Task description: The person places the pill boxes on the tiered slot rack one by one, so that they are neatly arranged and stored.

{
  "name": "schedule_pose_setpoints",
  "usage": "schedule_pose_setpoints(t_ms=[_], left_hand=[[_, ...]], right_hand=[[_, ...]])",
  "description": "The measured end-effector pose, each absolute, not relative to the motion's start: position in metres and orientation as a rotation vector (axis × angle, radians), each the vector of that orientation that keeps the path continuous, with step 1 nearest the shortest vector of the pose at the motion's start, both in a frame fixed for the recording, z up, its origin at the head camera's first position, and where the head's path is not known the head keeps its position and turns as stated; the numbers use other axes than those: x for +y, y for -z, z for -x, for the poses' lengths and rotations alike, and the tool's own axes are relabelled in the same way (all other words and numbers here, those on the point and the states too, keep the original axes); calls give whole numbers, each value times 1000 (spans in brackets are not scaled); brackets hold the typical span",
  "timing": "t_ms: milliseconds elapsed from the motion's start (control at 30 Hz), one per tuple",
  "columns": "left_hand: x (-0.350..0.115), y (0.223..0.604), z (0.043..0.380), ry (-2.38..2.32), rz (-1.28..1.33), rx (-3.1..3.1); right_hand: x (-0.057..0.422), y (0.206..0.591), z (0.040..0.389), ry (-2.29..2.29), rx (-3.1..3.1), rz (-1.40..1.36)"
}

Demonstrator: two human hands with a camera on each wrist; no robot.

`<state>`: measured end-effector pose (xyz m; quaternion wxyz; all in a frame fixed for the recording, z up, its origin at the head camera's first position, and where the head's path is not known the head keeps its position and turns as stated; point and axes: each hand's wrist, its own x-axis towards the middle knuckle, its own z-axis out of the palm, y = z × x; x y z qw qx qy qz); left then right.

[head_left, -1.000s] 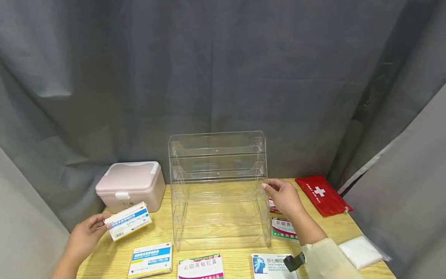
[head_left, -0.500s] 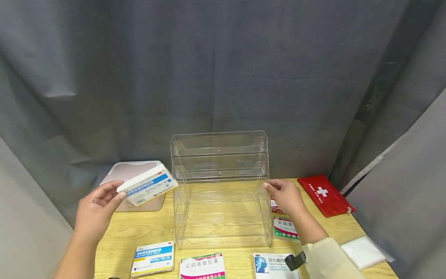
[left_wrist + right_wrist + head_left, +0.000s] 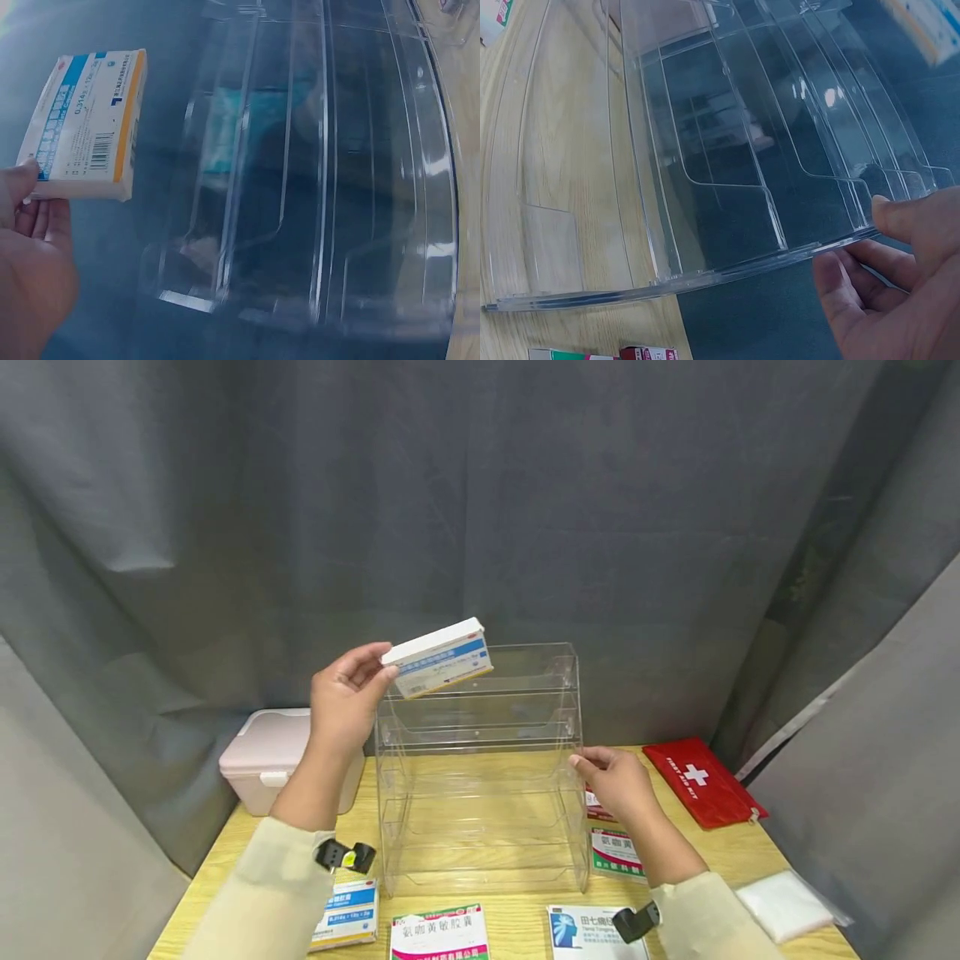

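Observation:
My left hand [image 3: 345,700] pinches a white, blue and yellow medicine box [image 3: 441,662] by its left end. In the head view the box overlaps the top tier of a clear acrylic tiered rack [image 3: 480,860]; the left wrist view shows the box [image 3: 90,120] beside the rack's tiers [image 3: 322,187]. My right hand [image 3: 617,781] grips the rack's right side edge between thumb and fingers, as the right wrist view also shows, with the thumb [image 3: 900,217] on the near side. No boxes stand in the rack's tiers.
Along the front lie a second blue-and-white medicine box [image 3: 347,914], a green-and-pink one [image 3: 439,935] and a blue-and-white one with a head picture [image 3: 592,935]. More boxes [image 3: 617,853] sit right of the rack. A pink case [image 3: 255,760], a red first aid pouch [image 3: 693,781] and a white packet [image 3: 783,906] stand around.
My left hand has lifted the medicine box from the left, up and rightward to the rack's top. The right hand keeps its grip on the rack's side.

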<state>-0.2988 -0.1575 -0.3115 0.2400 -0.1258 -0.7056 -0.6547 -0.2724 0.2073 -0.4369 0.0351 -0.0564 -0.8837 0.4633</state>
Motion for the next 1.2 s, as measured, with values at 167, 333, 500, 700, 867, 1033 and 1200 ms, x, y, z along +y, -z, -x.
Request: schedule_pose_setpoints(t_ms=[167,333,500,700,867,1033,1200], left_hand=[[-129,307,330,1654,452,-1997],[-111,305,345,1680,493,-2008],[-100,306,355,1702,444,-2056],[-93,313,364,1708,424,-2149],[-85,325,368,1728,390,-2225],[-72,332,372,1755,404,-2263],[-58,331,376,1733,418,-2298]], right_hand=[[204,437,274,-1450,-2707,165],[202,437,274,-1462,-2712,173],[200,436,273,-1469,-2703,172],[194,437,271,-1489,-2690,180],[191,439,269,-1497,-2693,193],[196,438,270,-1476,-2697,221],[202,437,270,-1469,-2702,225]])
